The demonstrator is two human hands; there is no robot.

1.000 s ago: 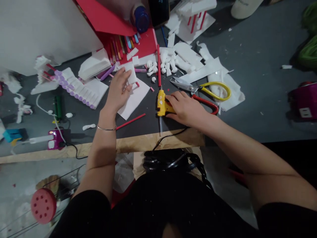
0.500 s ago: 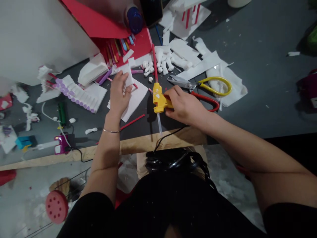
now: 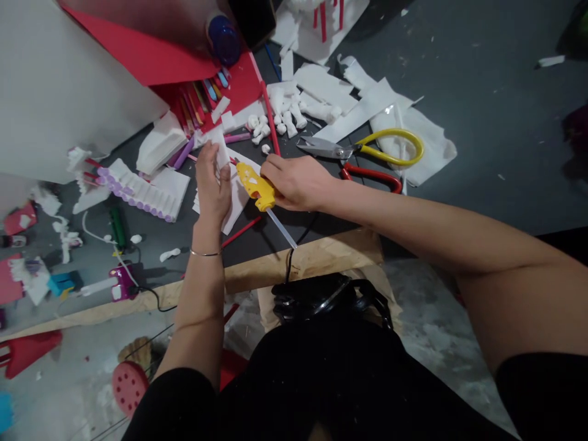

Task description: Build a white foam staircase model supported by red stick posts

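Note:
My right hand (image 3: 294,182) is closed around the handle of a yellow hot glue gun (image 3: 252,184). A clear glue stick (image 3: 282,228) sticks out of its back end, while its nozzle points at the white piece by my left hand. My left hand (image 3: 214,187) holds that small white foam piece (image 3: 220,146) upright between thumb and fingers, which partly hide it. Beneath lies a flat white sheet (image 3: 237,205), with a thin red stick (image 3: 242,231) beside it. Scissors (image 3: 337,149) with yellow and red handles lie open right of my right hand.
Small white shaped pieces (image 3: 287,119) and white scraps (image 3: 361,113) lie beyond my hands. A purple-edged white ridged model (image 3: 138,190) sits at left, near a purple glue gun (image 3: 122,283). A blue-capped bottle (image 3: 223,41) stands by red card (image 3: 151,61). A black cord (image 3: 289,266) crosses the table edge.
My right hand has brought the glue gun left and tilted its nozzle toward the white piece in my left hand. The whole view has shifted slightly.

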